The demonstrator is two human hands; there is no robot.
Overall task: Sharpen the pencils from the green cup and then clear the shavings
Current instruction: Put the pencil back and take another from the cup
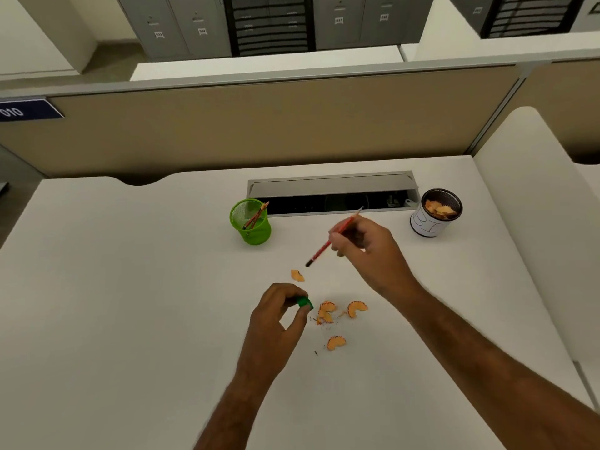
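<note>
The left hand (279, 315) is pinching a green sharpener (305, 303) above the white desk (130, 287). The right hand (363, 241) is gripping a red pencil (328, 243), sharpened tip pointing away. Shavings (328, 311) are lying beside the sharpener.

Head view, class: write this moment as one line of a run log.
left hand: holds sharpener | right hand: holds pencil | shavings: on desk | green cup: pencils inside

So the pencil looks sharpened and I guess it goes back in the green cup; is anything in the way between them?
Nothing visible. The pencil in the right hand is above bare table, with the green cup to its left. The shavings lie nearer the person, by the left hand.
</note>
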